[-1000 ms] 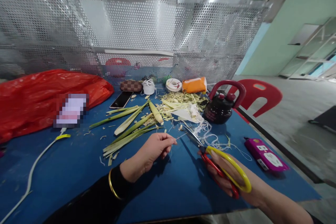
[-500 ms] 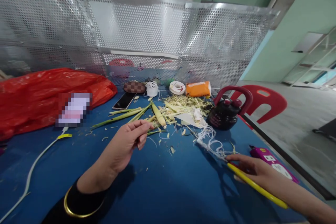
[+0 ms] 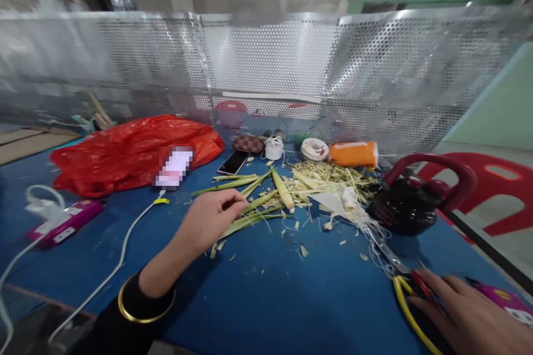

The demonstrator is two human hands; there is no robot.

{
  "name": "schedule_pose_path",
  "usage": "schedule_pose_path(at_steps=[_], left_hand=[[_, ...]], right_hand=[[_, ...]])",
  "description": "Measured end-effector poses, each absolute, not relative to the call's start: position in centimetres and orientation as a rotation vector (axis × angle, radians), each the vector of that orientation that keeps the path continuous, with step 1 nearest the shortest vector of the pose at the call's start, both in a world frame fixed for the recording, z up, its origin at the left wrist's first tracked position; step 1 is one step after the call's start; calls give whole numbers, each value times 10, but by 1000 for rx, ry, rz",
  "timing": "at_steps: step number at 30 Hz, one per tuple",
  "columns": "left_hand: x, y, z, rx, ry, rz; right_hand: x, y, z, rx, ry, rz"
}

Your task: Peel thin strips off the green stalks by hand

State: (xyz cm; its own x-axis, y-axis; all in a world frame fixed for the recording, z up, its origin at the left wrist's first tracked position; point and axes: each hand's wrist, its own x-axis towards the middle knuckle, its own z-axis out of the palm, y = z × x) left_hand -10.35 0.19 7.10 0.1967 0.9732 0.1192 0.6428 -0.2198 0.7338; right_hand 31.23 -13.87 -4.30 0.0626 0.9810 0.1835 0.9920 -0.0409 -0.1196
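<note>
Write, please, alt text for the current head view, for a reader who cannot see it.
A person's right hand touches scissors with red and yellow handles, which point towards tangled white string; the left hand is beside green leaf strips. Farther back on the blue table are a black, red-handled container and an orange packet.

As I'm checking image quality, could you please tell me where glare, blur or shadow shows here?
Head view: glare streaks the mesh, which smears at upper left; highlights dot the kettle; the lit phone is pixelated; soft shadow darkens the table beside the left arm.
</note>
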Motion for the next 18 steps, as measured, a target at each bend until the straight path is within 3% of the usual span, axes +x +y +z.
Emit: schedule_pose_path(at_steps=[5, 8, 11, 15, 18], left_hand=[[-160, 18, 58, 2156, 2073, 590], [-178, 21, 43, 2185, 2181, 386], [-183, 17, 37, 2296, 2143, 251], [-175, 0, 57, 2405, 2197, 281], [-159, -9, 87, 2418, 2245, 586]], right_hand=[[244, -99, -3, -1800, -2059, 38], [185, -53, 8, -1549, -2206, 135], [143, -9, 2, -1527, -2260, 22], [123, 21, -14, -1530, -2364, -113], [120, 21, -22, -1499, -2390, -164]])
